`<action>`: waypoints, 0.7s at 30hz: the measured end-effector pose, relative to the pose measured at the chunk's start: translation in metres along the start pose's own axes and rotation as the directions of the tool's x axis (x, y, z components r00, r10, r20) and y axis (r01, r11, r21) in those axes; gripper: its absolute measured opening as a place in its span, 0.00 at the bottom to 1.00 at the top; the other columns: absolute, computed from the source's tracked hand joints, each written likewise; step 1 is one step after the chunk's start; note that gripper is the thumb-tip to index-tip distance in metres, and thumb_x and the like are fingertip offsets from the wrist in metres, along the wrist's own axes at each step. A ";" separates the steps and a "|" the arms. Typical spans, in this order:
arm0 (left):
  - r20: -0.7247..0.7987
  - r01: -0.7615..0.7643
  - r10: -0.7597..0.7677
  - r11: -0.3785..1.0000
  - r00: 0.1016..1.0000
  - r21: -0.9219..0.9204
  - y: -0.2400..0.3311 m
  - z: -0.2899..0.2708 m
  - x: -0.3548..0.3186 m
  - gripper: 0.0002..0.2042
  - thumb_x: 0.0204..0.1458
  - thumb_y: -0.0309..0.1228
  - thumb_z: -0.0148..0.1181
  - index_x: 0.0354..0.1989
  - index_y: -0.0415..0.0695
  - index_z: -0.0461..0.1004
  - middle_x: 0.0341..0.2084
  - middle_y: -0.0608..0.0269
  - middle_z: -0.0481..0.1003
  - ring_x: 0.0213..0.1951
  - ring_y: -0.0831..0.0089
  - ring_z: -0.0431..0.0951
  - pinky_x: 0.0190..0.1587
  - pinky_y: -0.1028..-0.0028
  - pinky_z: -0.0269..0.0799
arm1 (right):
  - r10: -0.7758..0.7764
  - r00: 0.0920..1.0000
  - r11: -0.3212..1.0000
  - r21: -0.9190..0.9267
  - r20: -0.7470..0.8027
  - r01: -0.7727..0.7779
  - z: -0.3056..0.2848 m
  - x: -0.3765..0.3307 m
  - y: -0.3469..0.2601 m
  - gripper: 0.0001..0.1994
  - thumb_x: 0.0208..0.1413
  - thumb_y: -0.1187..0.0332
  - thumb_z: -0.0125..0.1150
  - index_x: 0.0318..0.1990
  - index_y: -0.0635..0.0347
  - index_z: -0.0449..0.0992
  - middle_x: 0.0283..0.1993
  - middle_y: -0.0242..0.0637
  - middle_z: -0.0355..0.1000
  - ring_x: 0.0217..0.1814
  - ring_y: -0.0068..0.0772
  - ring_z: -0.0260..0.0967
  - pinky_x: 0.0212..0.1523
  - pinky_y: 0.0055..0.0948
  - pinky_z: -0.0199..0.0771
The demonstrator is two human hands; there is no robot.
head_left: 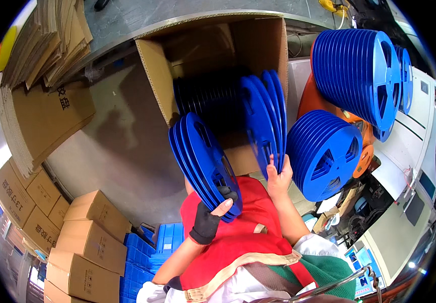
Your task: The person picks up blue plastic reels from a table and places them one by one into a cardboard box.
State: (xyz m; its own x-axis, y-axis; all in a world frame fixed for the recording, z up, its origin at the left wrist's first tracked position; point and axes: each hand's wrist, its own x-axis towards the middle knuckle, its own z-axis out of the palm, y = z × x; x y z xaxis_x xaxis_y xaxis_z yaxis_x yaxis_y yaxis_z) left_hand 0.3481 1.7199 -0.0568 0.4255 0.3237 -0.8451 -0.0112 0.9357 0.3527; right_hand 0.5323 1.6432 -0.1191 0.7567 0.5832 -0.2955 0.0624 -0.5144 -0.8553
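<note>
My left hand (pixel 212 218), in a black fingerless glove, is closed on the lower edge of several blue plastic reels (pixel 197 156) held side by side and tilted. Bare, my right hand (pixel 279 178) grips the lower rim of another few blue reels (pixel 266 113). Their upper part reaches into the open cardboard box (pixel 152 76) in front of me. Inside the box, a row of dark-looking reels (pixel 208 96) stands in shadow; how far it extends is hidden.
Stacked blue reels (pixel 324 156) stand close at right, with a larger stack (pixel 354 76) beyond. Flattened cardboard (pixel 41 131) leans at far left. Closed cartons (pixel 96 247) and blue crates (pixel 139 257) are piled at lower left. A metal bench edge (pixel 122 38) runs behind the box.
</note>
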 end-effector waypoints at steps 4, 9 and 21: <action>-0.019 0.042 -0.041 0.999 0.999 0.034 0.003 -0.005 0.000 0.16 0.49 0.29 0.58 0.46 0.38 0.67 0.37 0.63 0.74 0.42 0.77 0.72 0.47 0.76 0.66 | -0.099 0.984 0.947 -0.319 -0.151 0.046 0.015 0.009 0.025 0.11 0.49 0.66 0.59 0.34 0.64 0.68 0.24 0.40 0.66 0.24 0.36 0.65 0.27 0.28 0.65; -0.022 0.071 -0.069 0.993 0.997 0.099 0.006 -0.014 0.000 0.16 0.49 0.30 0.58 0.46 0.38 0.68 0.37 0.64 0.74 0.41 0.78 0.72 0.45 0.77 0.66 | -0.224 0.951 0.906 -0.406 -0.214 0.122 0.049 0.023 0.059 0.08 0.50 0.68 0.58 0.32 0.63 0.69 0.25 0.45 0.68 0.26 0.48 0.68 0.27 0.34 0.67; -0.050 0.108 -0.104 0.989 0.993 0.102 0.007 -0.022 0.007 0.16 0.49 0.31 0.60 0.44 0.38 0.69 0.36 0.65 0.74 0.40 0.78 0.72 0.45 0.77 0.66 | 0.141 0.961 0.979 -0.110 -0.236 -0.171 0.038 0.057 0.078 0.12 0.53 0.62 0.57 0.29 0.64 0.70 0.22 0.35 0.67 0.26 0.22 0.61 0.29 0.26 0.64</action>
State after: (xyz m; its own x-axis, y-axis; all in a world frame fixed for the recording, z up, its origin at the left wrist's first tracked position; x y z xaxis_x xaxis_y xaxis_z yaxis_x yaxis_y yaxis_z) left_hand 0.3314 1.7318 -0.0691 0.3786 0.2316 -0.8961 0.1269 0.9461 0.2981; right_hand 0.5552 1.6603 -0.2193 0.8901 0.3393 -0.3044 0.0034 -0.6727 -0.7400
